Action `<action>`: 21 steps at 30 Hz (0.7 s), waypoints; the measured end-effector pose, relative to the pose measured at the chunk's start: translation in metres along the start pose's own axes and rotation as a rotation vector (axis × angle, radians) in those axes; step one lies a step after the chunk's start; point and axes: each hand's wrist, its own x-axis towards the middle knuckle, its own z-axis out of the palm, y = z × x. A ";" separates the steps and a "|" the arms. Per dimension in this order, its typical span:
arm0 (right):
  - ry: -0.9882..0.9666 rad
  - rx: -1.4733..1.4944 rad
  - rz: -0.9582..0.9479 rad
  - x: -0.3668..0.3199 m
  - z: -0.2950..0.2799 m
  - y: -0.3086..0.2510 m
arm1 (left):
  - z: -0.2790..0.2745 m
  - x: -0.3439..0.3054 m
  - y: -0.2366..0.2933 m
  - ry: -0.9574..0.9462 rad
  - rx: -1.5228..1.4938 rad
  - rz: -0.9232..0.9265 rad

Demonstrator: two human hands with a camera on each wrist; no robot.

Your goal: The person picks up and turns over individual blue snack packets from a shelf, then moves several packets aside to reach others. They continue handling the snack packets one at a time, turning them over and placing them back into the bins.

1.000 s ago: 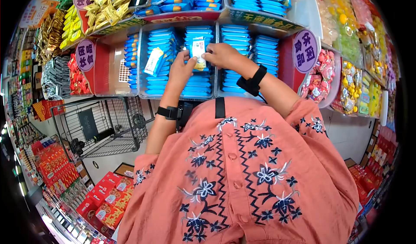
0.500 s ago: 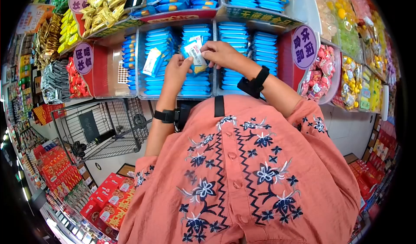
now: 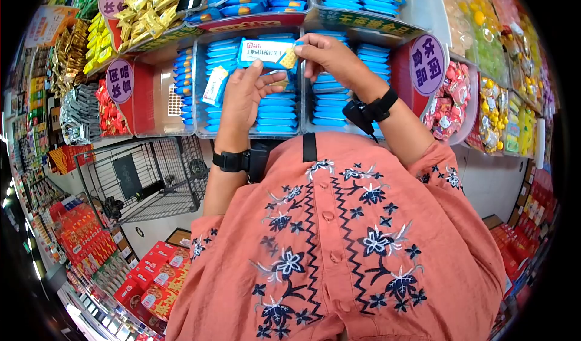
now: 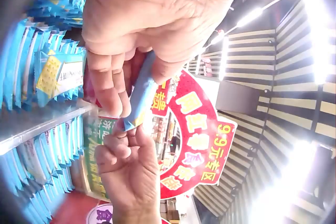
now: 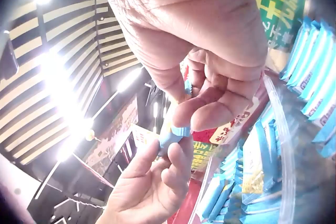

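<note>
A blue and white snack packet [image 3: 266, 52] is held level between the two hands, its printed face up in the head view. The left hand [image 3: 243, 93] pinches its left part with the thumb. The right hand [image 3: 334, 59] pinches the yellow-patterned right end between thumb and fingers. Seen edge-on, the packet [image 4: 140, 95] runs from the left hand [image 4: 152, 19] to the right hand [image 4: 131, 176] in the left wrist view. Below the hands, blue packets [image 3: 276, 116] lie stacked in a clear bin, and another white-faced packet [image 3: 215, 85] rests on the stack at left.
Neighbouring bins hold more blue packets [image 3: 330, 108]. Gold-wrapped snacks [image 3: 151, 8] lie upper left, pink-wrapped ones [image 3: 446, 102] at right. A round purple sign [image 3: 426, 65] stands beside the bins. A wire shopping cart [image 3: 145, 174] is at lower left, near red boxes [image 3: 158, 274].
The packet has come up and turned from slanting to lying crosswise. The right hand has moved up and right to its end; the left hand's fingers have spread beneath it.
</note>
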 end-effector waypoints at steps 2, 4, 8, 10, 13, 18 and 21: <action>0.008 0.005 -0.013 -0.001 -0.006 0.002 | 0.002 -0.001 0.001 0.026 0.019 0.017; 0.016 -0.011 -0.023 -0.004 -0.010 0.001 | 0.003 -0.002 0.003 0.051 0.044 0.030; 0.022 -0.011 -0.041 -0.006 -0.016 0.000 | 0.004 -0.002 0.009 0.053 0.087 0.047; 0.017 -0.003 -0.042 -0.006 -0.017 -0.001 | 0.004 -0.002 0.010 0.041 0.097 0.048; 0.025 0.025 -0.040 -0.005 -0.020 0.002 | 0.003 -0.003 0.009 0.033 0.103 0.045; 0.025 0.020 -0.026 -0.006 -0.022 0.003 | 0.001 -0.003 0.006 0.021 0.099 0.039; 0.024 0.021 -0.026 -0.007 -0.023 0.003 | 0.003 -0.003 0.006 0.015 0.099 0.037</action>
